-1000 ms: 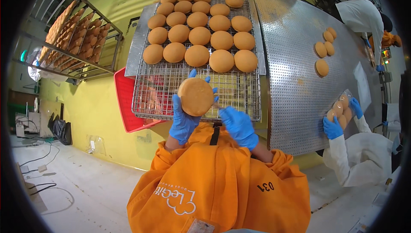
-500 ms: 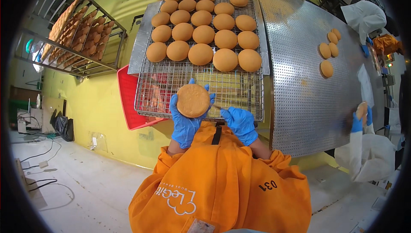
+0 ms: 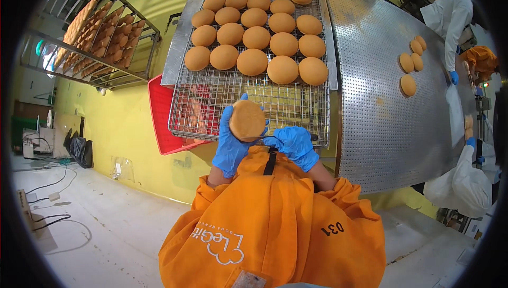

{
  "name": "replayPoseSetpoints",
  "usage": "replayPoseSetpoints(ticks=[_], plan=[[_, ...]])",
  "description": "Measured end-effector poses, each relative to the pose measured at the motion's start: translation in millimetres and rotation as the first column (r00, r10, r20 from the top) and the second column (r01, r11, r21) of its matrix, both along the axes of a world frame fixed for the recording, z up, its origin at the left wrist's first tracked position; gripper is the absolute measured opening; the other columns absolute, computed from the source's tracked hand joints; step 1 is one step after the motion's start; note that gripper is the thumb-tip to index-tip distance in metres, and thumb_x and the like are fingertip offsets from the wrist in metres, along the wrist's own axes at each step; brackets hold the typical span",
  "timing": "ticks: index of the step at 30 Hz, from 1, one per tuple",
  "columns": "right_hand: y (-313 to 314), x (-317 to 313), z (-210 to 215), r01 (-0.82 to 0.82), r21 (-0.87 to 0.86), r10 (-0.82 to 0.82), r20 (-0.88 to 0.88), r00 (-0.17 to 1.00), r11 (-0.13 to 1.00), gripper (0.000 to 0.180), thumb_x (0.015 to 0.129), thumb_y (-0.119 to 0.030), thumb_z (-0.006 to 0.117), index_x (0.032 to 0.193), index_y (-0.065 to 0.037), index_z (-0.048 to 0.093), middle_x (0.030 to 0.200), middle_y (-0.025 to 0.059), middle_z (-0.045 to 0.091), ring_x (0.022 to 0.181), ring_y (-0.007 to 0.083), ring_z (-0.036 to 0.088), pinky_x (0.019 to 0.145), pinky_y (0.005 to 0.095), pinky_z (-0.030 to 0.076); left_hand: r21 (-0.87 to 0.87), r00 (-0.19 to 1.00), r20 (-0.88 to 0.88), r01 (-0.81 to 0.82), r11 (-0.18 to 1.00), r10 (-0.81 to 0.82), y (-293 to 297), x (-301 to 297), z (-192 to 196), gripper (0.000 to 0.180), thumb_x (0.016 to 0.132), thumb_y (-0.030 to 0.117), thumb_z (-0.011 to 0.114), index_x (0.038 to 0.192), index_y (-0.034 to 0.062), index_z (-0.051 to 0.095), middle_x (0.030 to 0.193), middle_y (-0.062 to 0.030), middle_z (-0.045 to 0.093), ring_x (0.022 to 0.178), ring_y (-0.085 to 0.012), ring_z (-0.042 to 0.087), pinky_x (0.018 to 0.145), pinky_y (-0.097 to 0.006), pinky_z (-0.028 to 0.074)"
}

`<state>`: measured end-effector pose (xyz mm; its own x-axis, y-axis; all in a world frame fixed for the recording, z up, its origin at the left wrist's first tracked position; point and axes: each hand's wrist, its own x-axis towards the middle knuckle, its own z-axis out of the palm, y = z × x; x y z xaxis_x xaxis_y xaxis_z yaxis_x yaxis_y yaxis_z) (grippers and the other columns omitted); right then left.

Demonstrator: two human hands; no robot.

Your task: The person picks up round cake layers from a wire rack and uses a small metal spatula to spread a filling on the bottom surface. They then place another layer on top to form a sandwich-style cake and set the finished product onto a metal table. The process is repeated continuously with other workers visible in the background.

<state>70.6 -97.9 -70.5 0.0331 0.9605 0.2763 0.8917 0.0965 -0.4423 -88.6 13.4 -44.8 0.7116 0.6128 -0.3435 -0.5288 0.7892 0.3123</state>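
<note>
My left hand [image 3: 230, 150], in a blue glove, cups a round golden-brown bun [image 3: 247, 121] with its flat, paler side turned up. Beside it, my gloved right hand [image 3: 296, 147] is closed on a thin dark tool [image 3: 263, 138]. The tool's slim end reaches the bun's lower right edge; its exact kind is too small to make out. Both hands are over the near edge of a wire rack [image 3: 198, 93]. Farther up that rack, rows of similar buns [image 3: 252, 62] lie with their domed sides up.
Under the rack's left side sits a red crate [image 3: 160, 116]. A perforated metal table [image 3: 365, 129] stands to the right with several buns [image 3: 407, 85] on it. At far left is a wheeled rack [image 3: 124, 79] of bun trays. Co-workers in white [image 3: 457, 187] work along the right.
The bun in my left hand has tilted and turned toward the right hand. My right hand has moved slightly inward, bringing the tool against the bun's lower edge. The view has shifted slightly.
</note>
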Motion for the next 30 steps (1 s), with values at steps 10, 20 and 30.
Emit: replayPoseSetpoints(ticks=[10, 20, 30], plan=[[4, 9, 14, -0.065, 0.116, 0.057, 0.072, 0.996, 0.991, 0.044, 0.087, -0.051, 0.057, 0.064, -0.014, 0.055, 0.053, 0.0066, 0.054, 0.048, 0.0259, 0.056, 0.045, 0.0381, 0.042, -0.139, 0.987, 0.06, 0.158, 0.978, -0.151, -9, 0, -19, 0.067, 0.093, 0.051, 0.048, 0.147, 0.013, 0.036, 0.132, -0.018, 0.053, 0.12, -0.0335, 0.053, 0.099, -0.054, 0.044], [-2, -16, 23, 0.211, -0.031, -0.207, -0.373, 0.904, 0.977, 0.038, 0.093, -0.044, 0.054, 0.077, -0.011, 0.06, 0.067, 0.0128, 0.06, 0.06, 0.0336, 0.059, 0.053, 0.0427, 0.046, 0.506, 0.967, -0.208, -0.024, 0.862, 0.149, -30, 13, 20, 0.089, 0.082, 0.053, 0.061, 0.151, 0.0122, 0.024, 0.143, -0.0169, 0.041, 0.125, -0.0279, 0.048, 0.101, -0.045, 0.044], [35, -25, 19, 0.206, 0.252, -0.062, -0.482, 0.874, 0.946, 0.033, 0.094, -0.036, 0.057, 0.077, -0.009, 0.062, 0.066, 0.0118, 0.059, 0.057, 0.0323, 0.058, 0.05, 0.0398, 0.044, 0.892, 0.935, -0.349, 0.309, 0.33, 0.068, 15, -10, -41, 0.123, 0.066, 0.04, 0.086, 0.152, 0.0081, 0.006, 0.152, -0.0139, 0.024, 0.135, -0.0258, 0.034, 0.111, -0.042, 0.031]])
